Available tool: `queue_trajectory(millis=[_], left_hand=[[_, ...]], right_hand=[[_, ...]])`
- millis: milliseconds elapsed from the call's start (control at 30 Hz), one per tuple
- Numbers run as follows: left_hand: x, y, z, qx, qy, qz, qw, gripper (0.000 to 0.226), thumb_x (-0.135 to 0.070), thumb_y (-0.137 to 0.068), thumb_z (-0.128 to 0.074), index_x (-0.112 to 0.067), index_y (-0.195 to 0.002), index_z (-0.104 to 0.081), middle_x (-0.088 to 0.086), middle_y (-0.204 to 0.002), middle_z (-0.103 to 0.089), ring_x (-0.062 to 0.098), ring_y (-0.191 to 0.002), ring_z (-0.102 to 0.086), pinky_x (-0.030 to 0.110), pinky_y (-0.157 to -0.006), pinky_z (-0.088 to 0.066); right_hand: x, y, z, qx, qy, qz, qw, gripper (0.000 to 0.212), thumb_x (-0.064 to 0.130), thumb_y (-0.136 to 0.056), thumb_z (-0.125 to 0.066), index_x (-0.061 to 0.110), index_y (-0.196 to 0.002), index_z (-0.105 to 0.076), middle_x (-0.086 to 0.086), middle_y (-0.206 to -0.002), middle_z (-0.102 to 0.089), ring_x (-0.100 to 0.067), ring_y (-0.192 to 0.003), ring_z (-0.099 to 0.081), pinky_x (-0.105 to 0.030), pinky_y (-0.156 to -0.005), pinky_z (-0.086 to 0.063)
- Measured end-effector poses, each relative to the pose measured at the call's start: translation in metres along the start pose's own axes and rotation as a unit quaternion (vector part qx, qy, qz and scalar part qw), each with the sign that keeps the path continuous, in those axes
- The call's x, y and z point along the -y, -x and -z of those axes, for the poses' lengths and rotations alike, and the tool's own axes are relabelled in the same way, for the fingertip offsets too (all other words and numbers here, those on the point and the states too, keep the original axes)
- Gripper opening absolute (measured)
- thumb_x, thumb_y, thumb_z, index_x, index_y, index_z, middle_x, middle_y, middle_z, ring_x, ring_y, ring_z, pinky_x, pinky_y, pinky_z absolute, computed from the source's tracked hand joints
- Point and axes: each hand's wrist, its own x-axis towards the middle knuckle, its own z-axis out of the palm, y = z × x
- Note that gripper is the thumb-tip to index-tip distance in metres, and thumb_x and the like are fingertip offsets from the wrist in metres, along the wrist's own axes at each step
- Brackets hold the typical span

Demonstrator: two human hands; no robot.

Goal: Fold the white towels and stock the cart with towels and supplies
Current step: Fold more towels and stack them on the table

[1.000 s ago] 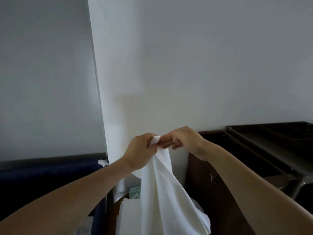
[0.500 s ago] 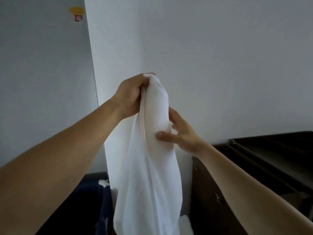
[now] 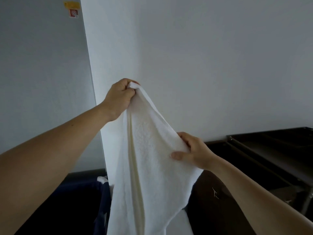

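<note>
High on the far-left wall is a small yellow and red sticker [image 3: 72, 9], too blurred to read. My left forearm comes in from the bottom-left corner, cut off by the frame edge. Below it sits a dark mass of navy fabric [image 3: 88, 200]. I cannot make out what it is, and only a scrap of white cloth [image 3: 101, 179] shows at its top edge.

My left hand [image 3: 121, 97] is raised in front of the wall corner. Its fingers are curled tight round the top corner of the white towel [image 3: 149, 158], and the fingertips are buried in the cloth. The towel hangs from that fist in long folds and runs out of the bottom of the picture, so its lower end is out of sight.

My right hand [image 3: 191, 152] is lower and to the right. It pinches the towel's side edge, thumb in front and fingers hidden behind. Beyond it stands a dark cabinet [image 3: 203, 209], partly covered by the towel and my right arm. A dark metal-edged tray [image 3: 271, 146] runs off the right edge.

Half a second ago my right hand lay just under the left, against a narrow hanging bundle. It has since moved out and down, and the towel is spread wider between my two hands.
</note>
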Motion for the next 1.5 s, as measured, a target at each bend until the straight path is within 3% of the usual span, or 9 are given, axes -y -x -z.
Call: queue_trajectory(millis=[100, 267, 433, 633, 800, 1100, 1233, 1367, 1500], left_hand=[[0.015, 0.002, 0.006, -0.043, 0.006, 0.028, 0.999, 0.03, -0.003, -0.091, -0.045, -0.018, -0.103, -0.067, -0.013, -0.101, -0.065, 0.004, -0.092, -0.059, 0.016, -0.075, -0.046], [0.034, 0.011, 0.012, -0.109, -0.025, 0.052, 0.992, 0.031, -0.005, -0.091, -0.044, -0.02, -0.106, -0.066, -0.01, -0.108, -0.064, 0.008, -0.097, -0.057, 0.012, -0.07, -0.043], [0.05, 0.017, 0.025, -0.134, -0.03, 0.079, 0.987, 0.031, -0.004, -0.089, -0.044, -0.023, -0.102, -0.065, -0.009, -0.103, -0.063, 0.011, -0.096, -0.057, 0.016, -0.068, -0.042], [0.062, 0.023, 0.038, -0.149, -0.032, 0.092, 0.984, 0.029, -0.004, -0.088, -0.045, -0.021, -0.1, -0.065, -0.007, -0.112, -0.064, 0.012, -0.099, -0.057, 0.018, -0.071, -0.043], [0.066, 0.023, 0.044, -0.154, -0.014, 0.097, 0.983, 0.026, -0.002, -0.087, -0.046, -0.019, -0.094, -0.065, -0.005, -0.111, -0.065, 0.014, -0.098, -0.059, 0.021, -0.073, -0.046], [0.072, 0.027, 0.046, -0.159, -0.005, 0.105, 0.982, 0.028, -0.004, -0.087, -0.048, -0.021, -0.1, -0.066, -0.005, -0.108, -0.065, 0.014, -0.095, -0.059, 0.025, -0.074, -0.046], [0.07, 0.03, 0.045, -0.152, -0.02, 0.097, 0.983, 0.028, -0.004, -0.088, -0.048, -0.021, -0.101, -0.065, -0.007, -0.11, -0.065, 0.011, -0.096, -0.059, 0.019, -0.071, -0.045], [0.07, 0.032, 0.048, -0.142, 0.017, 0.102, 0.985, 0.027, -0.006, -0.088, -0.05, -0.026, -0.092, -0.067, -0.011, -0.104, -0.066, 0.011, -0.096, -0.061, 0.023, -0.074, -0.045], [0.06, 0.034, 0.046, -0.102, 0.076, 0.1, 0.987, 0.032, -0.004, -0.089, -0.05, -0.029, -0.087, -0.07, -0.011, -0.089, -0.066, 0.011, -0.081, -0.059, 0.023, -0.064, -0.042]], right_hand=[[-0.014, 0.013, -0.009, 0.037, 0.092, -0.016, 0.995, 0.061, 0.029, -0.085, -0.077, 0.032, -0.138, -0.047, 0.018, -0.118, -0.058, -0.011, -0.11, -0.059, -0.033, -0.098, -0.051], [-0.032, 0.031, -0.026, 0.008, 0.139, -0.008, 0.99, 0.074, 0.026, -0.091, -0.07, 0.041, -0.15, -0.028, 0.017, -0.119, -0.048, -0.009, -0.108, -0.053, -0.03, -0.098, -0.05], [-0.036, 0.04, -0.036, -0.035, 0.19, 0.047, 0.98, 0.042, 0.031, -0.09, -0.073, 0.025, -0.127, -0.054, 0.032, -0.096, -0.045, 0.009, -0.083, -0.05, 0.001, -0.07, -0.038], [-0.055, 0.048, -0.049, -0.057, 0.222, 0.131, 0.964, 0.036, 0.029, -0.084, -0.079, 0.016, -0.114, -0.065, 0.035, -0.09, -0.047, 0.023, -0.08, -0.051, 0.006, -0.067, -0.036], [-0.059, 0.054, -0.059, -0.122, 0.218, 0.205, 0.946, 0.038, 0.026, -0.078, -0.077, 0.024, -0.109, -0.056, 0.007, -0.081, -0.067, 0.007, -0.063, -0.048, 0.01, -0.063, -0.032], [-0.072, 0.049, -0.058, -0.154, 0.247, 0.274, 0.917, 0.019, 0.041, -0.094, -0.058, 0.022, -0.095, -0.054, 0.007, -0.085, -0.063, 0.008, -0.066, -0.04, 0.007, -0.062, -0.031], [-0.076, 0.047, -0.058, -0.103, 0.267, 0.221, 0.932, 0.02, 0.039, -0.089, -0.069, 0.02, -0.092, -0.066, 0.01, -0.083, -0.065, 0.015, -0.054, -0.039, 0.005, -0.057, -0.033], [-0.085, 0.042, -0.057, -0.034, 0.3, 0.151, 0.941, 0.021, 0.024, -0.093, -0.067, 0.017, -0.112, -0.073, 0.008, -0.099, -0.072, 0.011, -0.071, -0.052, 0.003, -0.068, -0.038], [-0.077, 0.033, -0.053, 0.026, 0.332, 0.094, 0.938, 0.036, 0.05, -0.096, -0.055, 0.028, -0.123, -0.062, 0.024, -0.109, -0.048, 0.007, -0.092, -0.045, -0.006, -0.081, -0.034]])
